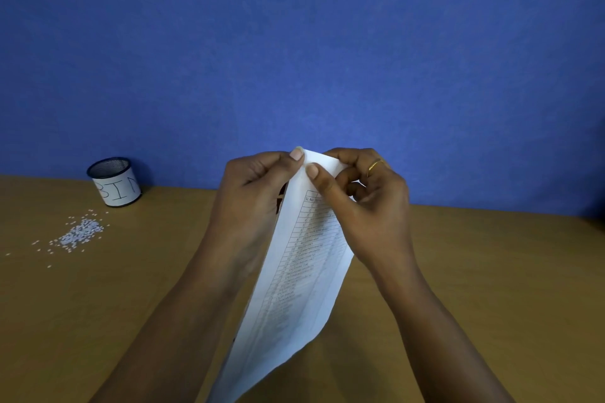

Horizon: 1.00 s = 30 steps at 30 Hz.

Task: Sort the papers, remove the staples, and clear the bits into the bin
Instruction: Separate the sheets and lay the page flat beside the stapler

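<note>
I hold a set of white papers [294, 288] with a printed table upright over the table, seen nearly edge-on. My left hand [252, 193] pinches their top corner from the left, thumb on the corner. My right hand [363, 203], with a gold ring on one finger, grips the same top corner from the right, thumb pressed on the front sheet. No staple can be made out. A black mesh cup labelled BIN [114, 181] stands at the far left by the wall. In front of it lies a pile of small white paper bits [78, 234].
The brown wooden table [474, 271] runs up to a blue wall [294, 42]. A few stray bits are scattered to the left of the pile, near the frame's left edge.
</note>
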Motion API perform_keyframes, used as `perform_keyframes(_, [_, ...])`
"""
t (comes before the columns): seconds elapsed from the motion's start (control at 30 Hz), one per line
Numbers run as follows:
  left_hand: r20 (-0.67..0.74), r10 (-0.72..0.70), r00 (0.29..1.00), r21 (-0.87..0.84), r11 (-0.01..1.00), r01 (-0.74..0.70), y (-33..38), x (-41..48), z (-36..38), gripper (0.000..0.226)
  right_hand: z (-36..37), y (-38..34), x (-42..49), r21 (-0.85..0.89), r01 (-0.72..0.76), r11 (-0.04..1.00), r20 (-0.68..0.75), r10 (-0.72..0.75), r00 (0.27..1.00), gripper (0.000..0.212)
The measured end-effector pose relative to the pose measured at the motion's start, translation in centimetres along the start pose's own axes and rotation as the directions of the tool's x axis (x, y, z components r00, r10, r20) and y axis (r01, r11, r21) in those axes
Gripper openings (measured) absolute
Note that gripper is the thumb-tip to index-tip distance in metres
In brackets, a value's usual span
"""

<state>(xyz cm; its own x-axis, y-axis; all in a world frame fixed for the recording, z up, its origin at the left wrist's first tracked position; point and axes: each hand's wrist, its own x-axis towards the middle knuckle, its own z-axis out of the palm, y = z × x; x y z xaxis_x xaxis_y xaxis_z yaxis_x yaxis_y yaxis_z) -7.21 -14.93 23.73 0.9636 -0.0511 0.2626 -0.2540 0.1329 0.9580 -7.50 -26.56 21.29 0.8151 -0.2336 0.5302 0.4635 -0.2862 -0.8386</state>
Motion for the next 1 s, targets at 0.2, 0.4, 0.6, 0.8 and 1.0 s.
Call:
perform_keyframes(0.2, [-0.001, 0.006, 1.000, 0.011, 1.000, -0.006, 0.16, -0.08, 0.06, 0.037, 0.02, -0.05, 0.07, 0.036, -0.009, 0.999, -0.008, 0.010, 1.000, 0.003])
perform_keyframes(0.4, [-0.001, 0.008, 1.000, -0.015, 1.000, -0.008, 0.14, 0.01, 0.09, 0.037, 0.18, -0.09, 0.17, -0.006, 0.022, 1.000, -0.021, -0.022, 1.000, 0.012])
perform_keyframes(0.6, [-0.001, 0.006, 1.000, -0.028, 1.000, -0.006, -0.02, 0.12, 0.07, 0.035, 0.19, -0.12, 0.17, 0.019, 0.003, 1.000, -0.015, -0.003, 1.000, 0.004])
perform_keyframes(0.8, [0.006, 0.012, 1.000, -0.035, 0.999, -0.011, -0.06, 0.07, 0.12, 0.034, 0.11, -0.11, 0.11, 0.013, 0.011, 1.000, -0.019, -0.011, 1.000, 0.009])
perform_keyframes(1.0, [-0.003, 0.013, 1.000, -0.024, 1.000, -0.013, 0.02, -0.08, 0.06, 0.037, 0.09, -0.16, 0.10, 0.020, 0.007, 1.000, -0.013, -0.006, 1.000, 0.008])
